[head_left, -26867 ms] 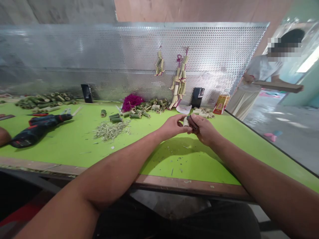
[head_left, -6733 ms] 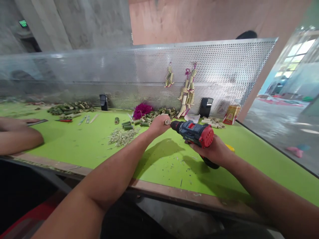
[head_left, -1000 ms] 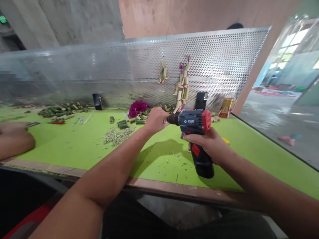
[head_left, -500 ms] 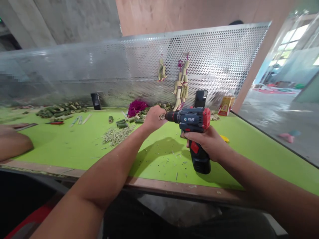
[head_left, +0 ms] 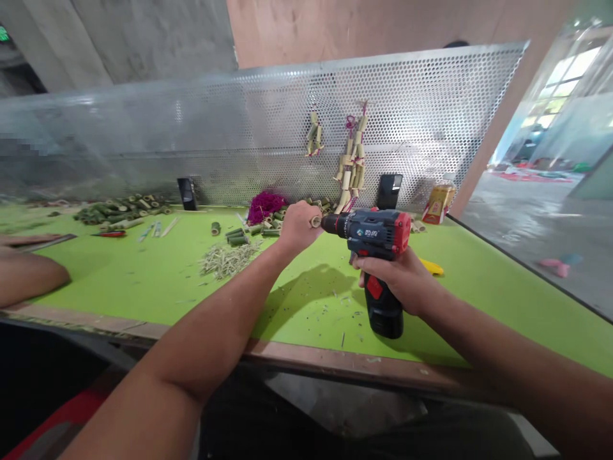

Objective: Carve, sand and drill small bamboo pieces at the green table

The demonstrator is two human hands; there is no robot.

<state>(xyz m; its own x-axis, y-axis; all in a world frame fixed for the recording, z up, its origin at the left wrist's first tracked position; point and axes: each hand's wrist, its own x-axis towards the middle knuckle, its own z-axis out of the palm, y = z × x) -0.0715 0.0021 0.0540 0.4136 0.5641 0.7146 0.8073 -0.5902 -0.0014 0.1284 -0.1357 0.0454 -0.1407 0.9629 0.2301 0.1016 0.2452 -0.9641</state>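
Note:
My right hand (head_left: pixel 400 278) is wrapped round the grip of a blue, black and red cordless drill (head_left: pixel 373 231), with a finger near its red trigger. The drill's chuck points left at a short bamboo tube (head_left: pixel 315 222). That tube sits in my closed left hand (head_left: pixel 299 227), its open end facing the chuck. The bit itself is hidden or too small to make out. Small shavings lie on the green tabletop (head_left: pixel 306 300) below. Left of my left hand are a heap of thin bamboo slivers (head_left: pixel 228 259) and several cut green bamboo pieces (head_left: pixel 237 237).
Magenta cord (head_left: pixel 266 207) lies at the back, near bamboo figures (head_left: pixel 352 166) hanging on the perforated metal panel (head_left: pixel 412 115). Phones (head_left: pixel 390 190) and a bottle (head_left: pixel 438 203) stand along it. A yellow object (head_left: pixel 431 266) lies behind my right wrist. Another person's arm (head_left: pixel 29 275) rests at left.
The view has shifted slightly, so the scene sits a little further right. Both hands keep their hold on the bamboo tube and the drill, with almost no change in pose.

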